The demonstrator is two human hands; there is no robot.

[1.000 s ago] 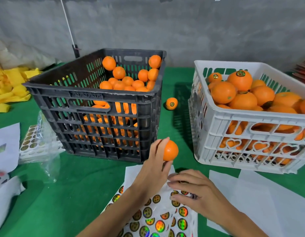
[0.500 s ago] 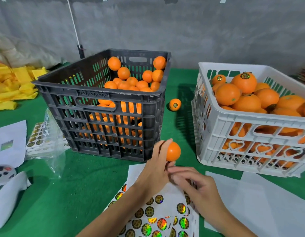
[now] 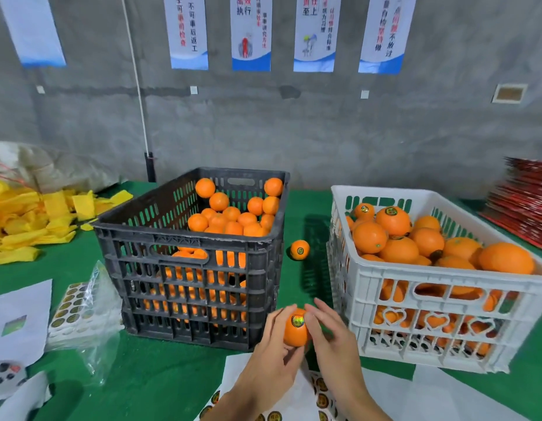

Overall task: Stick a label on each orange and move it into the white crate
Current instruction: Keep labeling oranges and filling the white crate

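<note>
Just in front of the black slatted plastic crate (image 3: 190,259), at its near right corner, the left hand (image 3: 271,360) curls its fingers round a small round orange (image 3: 295,328) held above the green table cloth (image 3: 148,381). A round shiny label (image 3: 297,320) sits on the fruit's upper face, and the right hand (image 3: 336,350) touches the orange beside that label, fingers bent against the peel. Right of the black crate stands the white plastic crate (image 3: 446,299), heaped with labelled oranges; between the two lies one loose labelled orange (image 3: 299,250). A white sticker sheet (image 3: 321,399) lies under the wrists.
</note>
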